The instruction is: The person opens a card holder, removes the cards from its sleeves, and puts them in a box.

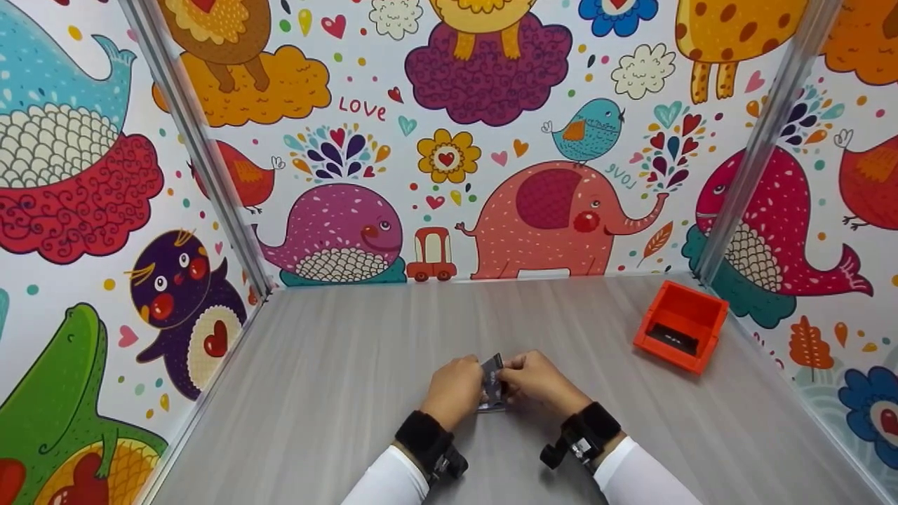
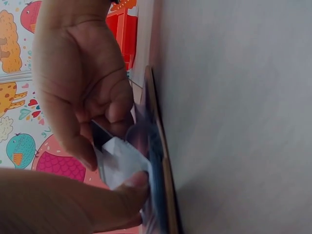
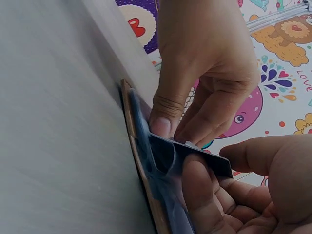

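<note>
A card holder with clear sleeves and a brown cover edge lies on the table, opened, its leaves seen edge-on in both wrist views. My left hand pinches a raised sleeve of it, thumb on the near face and fingers behind. A dark, flat card sticks out of that sleeve; its other face looks whitish in the left wrist view. On the card's free end, my right hand has a pinch between thumb and fingers. How deep the card sits is partly hidden by the fingers.
An orange-red bin stands at the right rear of the grey table, with a dark flat item inside. Cartoon-printed walls enclose the table at the back and both sides.
</note>
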### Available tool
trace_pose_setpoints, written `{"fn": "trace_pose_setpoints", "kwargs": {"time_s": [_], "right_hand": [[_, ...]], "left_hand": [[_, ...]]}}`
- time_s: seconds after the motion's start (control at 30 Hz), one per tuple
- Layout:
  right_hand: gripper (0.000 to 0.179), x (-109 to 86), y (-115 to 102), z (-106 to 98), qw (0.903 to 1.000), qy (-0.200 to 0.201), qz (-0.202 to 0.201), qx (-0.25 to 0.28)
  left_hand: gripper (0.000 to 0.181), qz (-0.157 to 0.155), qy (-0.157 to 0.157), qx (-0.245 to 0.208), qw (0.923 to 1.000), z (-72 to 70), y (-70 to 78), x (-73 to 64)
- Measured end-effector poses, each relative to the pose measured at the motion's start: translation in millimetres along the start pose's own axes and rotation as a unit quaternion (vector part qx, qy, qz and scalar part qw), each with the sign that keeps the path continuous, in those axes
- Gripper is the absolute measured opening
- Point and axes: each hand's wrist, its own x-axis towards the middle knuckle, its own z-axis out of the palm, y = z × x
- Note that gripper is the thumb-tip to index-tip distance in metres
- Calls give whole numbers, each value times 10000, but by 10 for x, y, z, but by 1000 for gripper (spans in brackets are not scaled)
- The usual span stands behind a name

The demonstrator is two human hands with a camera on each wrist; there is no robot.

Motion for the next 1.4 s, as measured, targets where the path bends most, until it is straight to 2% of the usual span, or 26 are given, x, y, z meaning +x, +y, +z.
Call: {"fn": "trace_pose_setpoints", "kwargs": {"time_s": [0.3, 0.53, 0.67, 0.8, 0.9, 1.03, 1.07, 1.2, 1.27, 1.3, 1.4], "right_hand": [[16, 19, 28, 21, 10000, 54, -23, -8], [14, 6, -2, -14, 9985, 407, -54, -370], [15, 10, -25, -78, 9950, 642, -163, -745], [13, 31, -45, -187, 9871, 854, -340, -1313], [12, 46, -59, -289, 9822, 980, -397, -1551], [12, 43, -97, -431, 9845, 1065, -267, -1371], [13, 40, -106, -470, 9849, 1094, -241, -1321], [16, 30, -134, -648, 9844, 1310, -156, -1165], [20, 24, -143, -748, 9829, 1407, -109, -1182], [21, 24, -145, -801, 9820, 1453, -72, -1201], [24, 25, -143, -958, 9775, 1570, 0, -1409]], "left_hand": [[30, 37, 89, -14, 10000, 32, -13, -7], [32, 40, 157, -76, 9998, 58, -24, -3], [30, 40, 179, -59, 9998, 31, -10, -16], [31, -22, 160, -77, 9998, -2, 4, -31], [30, -22, 167, -80, 9998, -4, 3, -34], [29, 59, 245, -115, 9996, 6, -11, -44], [29, 132, 352, -96, 9992, 88, -47, -27], [29, 139, 335, -112, 9993, 98, -43, -28], [29, 114, 294, -104, 9994, 94, -36, -22], [28, 37, 175, -128, 9998, 11, 3, -41], [27, 8, 156, -79, 9998, -10, 13, -42]]}}
